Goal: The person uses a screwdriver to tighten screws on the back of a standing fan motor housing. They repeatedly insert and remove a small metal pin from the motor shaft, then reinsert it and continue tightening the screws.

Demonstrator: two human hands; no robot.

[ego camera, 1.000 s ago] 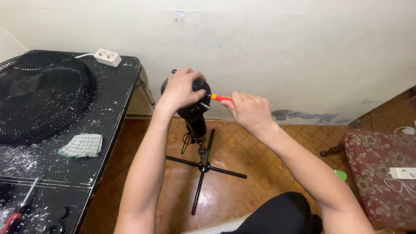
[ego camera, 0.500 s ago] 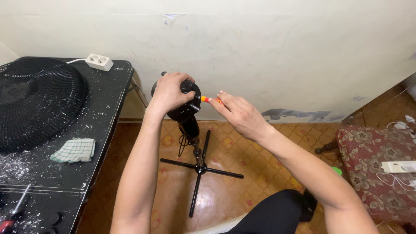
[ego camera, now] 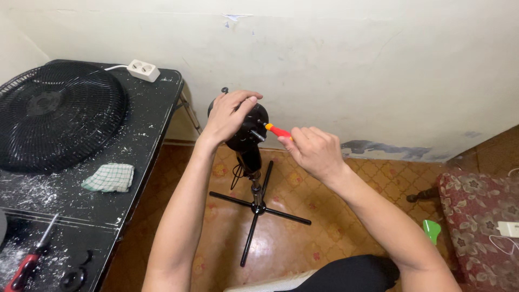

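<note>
The left hand (ego camera: 230, 113) grips the top of the black fan motor (ego camera: 246, 130) on its stand (ego camera: 257, 203) by the wall. The right hand (ego camera: 313, 151) is closed around a red screwdriver (ego camera: 277, 130), its tip touching the motor.

Hands (ego camera: 230, 116) on fan motor (ego camera: 246, 127), screwdriver (ego camera: 278, 131)

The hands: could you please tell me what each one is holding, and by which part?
The left hand grips the black fan motor housing over its top. The right hand holds a red-handled screwdriver by its handle.
</note>
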